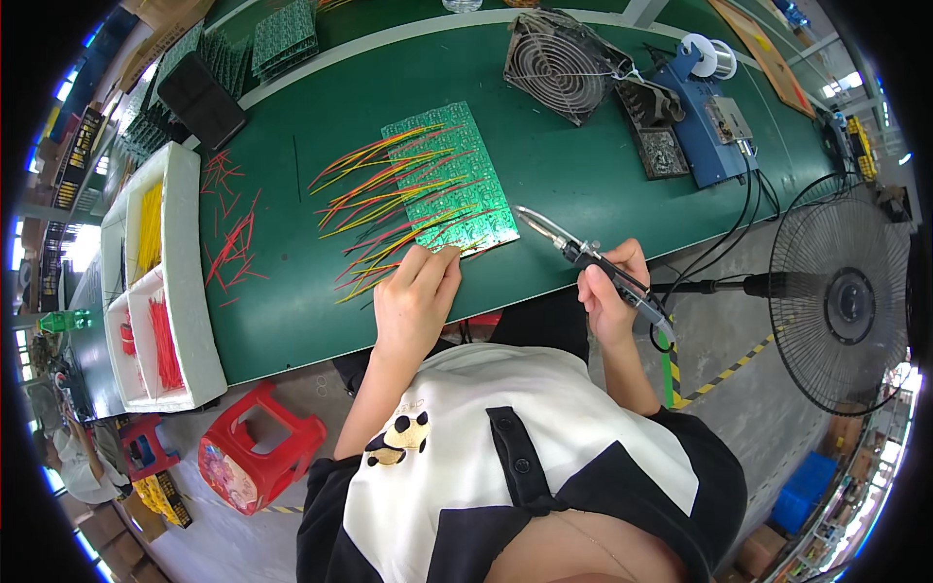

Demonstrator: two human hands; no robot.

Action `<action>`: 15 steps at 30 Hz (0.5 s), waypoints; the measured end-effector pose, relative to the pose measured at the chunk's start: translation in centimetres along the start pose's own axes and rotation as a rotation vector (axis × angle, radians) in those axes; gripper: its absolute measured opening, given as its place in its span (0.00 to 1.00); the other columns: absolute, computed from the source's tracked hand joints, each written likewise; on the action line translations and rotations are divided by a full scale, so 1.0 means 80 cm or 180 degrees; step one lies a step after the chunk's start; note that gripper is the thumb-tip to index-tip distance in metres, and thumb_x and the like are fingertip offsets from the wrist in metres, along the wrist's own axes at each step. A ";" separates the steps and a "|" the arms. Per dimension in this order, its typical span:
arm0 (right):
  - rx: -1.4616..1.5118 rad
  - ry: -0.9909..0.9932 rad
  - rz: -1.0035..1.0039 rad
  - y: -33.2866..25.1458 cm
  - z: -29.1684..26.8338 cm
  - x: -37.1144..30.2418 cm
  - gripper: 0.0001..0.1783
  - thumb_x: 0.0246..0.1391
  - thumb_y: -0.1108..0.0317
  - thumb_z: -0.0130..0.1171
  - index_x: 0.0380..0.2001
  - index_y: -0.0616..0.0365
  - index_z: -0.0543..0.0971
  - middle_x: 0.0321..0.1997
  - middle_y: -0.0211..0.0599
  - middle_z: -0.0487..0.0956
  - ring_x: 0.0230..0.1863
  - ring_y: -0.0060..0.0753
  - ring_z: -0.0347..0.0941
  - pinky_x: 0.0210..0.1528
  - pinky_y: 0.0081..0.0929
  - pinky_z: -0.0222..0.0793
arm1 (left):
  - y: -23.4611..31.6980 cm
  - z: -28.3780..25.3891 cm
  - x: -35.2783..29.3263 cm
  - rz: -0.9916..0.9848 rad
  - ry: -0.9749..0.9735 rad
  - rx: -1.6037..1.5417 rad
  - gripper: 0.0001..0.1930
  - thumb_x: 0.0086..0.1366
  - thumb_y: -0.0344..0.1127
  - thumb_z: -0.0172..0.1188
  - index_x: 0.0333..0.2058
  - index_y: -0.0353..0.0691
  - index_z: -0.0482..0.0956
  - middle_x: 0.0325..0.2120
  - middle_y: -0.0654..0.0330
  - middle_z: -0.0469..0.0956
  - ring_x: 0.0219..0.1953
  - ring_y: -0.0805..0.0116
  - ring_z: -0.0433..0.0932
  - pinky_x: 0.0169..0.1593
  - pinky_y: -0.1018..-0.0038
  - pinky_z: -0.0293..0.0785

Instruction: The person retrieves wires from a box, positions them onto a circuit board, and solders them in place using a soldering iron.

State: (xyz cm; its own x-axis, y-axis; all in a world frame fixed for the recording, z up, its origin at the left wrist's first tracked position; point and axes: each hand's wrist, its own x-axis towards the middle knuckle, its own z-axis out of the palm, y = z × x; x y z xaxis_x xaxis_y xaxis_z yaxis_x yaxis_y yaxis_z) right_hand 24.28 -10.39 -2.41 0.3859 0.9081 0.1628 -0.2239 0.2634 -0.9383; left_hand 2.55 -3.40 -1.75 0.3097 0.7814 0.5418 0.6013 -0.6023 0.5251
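Now left hand [416, 296] curls at board [489, 187] — right hand [614, 303] grips soldering iron [583, 256].

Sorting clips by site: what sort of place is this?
Likely an electronics assembly workshop: circuit board with wires across it, soldering iron in the right hand, solder spool beyond.

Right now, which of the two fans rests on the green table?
The small, square fan left of the blue soldering unit; the large round fan stands off the table, at right.
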 end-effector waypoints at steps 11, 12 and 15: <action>-0.0372 -0.0262 0.0003 0.002 -0.005 -0.013 0.11 0.47 0.75 0.58 0.25 0.60 0.64 0.16 0.30 0.71 0.15 0.12 0.62 0.19 0.13 0.56 | -0.001 0.000 0.001 0.0100 0.0028 0.0024 0.08 0.50 0.26 0.63 0.31 0.40 0.78 0.19 0.64 0.67 0.15 0.68 0.69 0.18 0.73 0.66; -0.0378 -0.0216 -0.0015 0.004 -0.006 -0.013 0.11 0.47 0.75 0.58 0.25 0.60 0.64 0.16 0.30 0.70 0.15 0.12 0.61 0.18 0.13 0.55 | -0.001 -0.001 0.002 0.0085 0.0024 0.0034 0.08 0.50 0.26 0.63 0.31 0.41 0.78 0.19 0.64 0.67 0.15 0.68 0.69 0.19 0.73 0.66; -0.0157 -0.0133 -0.0027 0.008 -0.006 -0.015 0.11 0.48 0.75 0.58 0.25 0.59 0.63 0.15 0.29 0.69 0.15 0.11 0.60 0.18 0.12 0.54 | -0.002 0.001 -0.002 0.0067 0.0020 0.0056 0.08 0.50 0.26 0.63 0.31 0.41 0.78 0.19 0.64 0.67 0.15 0.68 0.69 0.19 0.73 0.66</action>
State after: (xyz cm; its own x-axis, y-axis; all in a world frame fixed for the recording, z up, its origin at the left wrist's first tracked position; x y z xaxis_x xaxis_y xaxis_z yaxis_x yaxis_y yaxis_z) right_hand 24.08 -11.46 -3.33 0.3498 0.9189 0.1826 -0.1760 0.2559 -0.9506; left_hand 2.47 -3.43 -1.93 0.3179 0.7675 0.5567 0.6076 -0.6156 0.5018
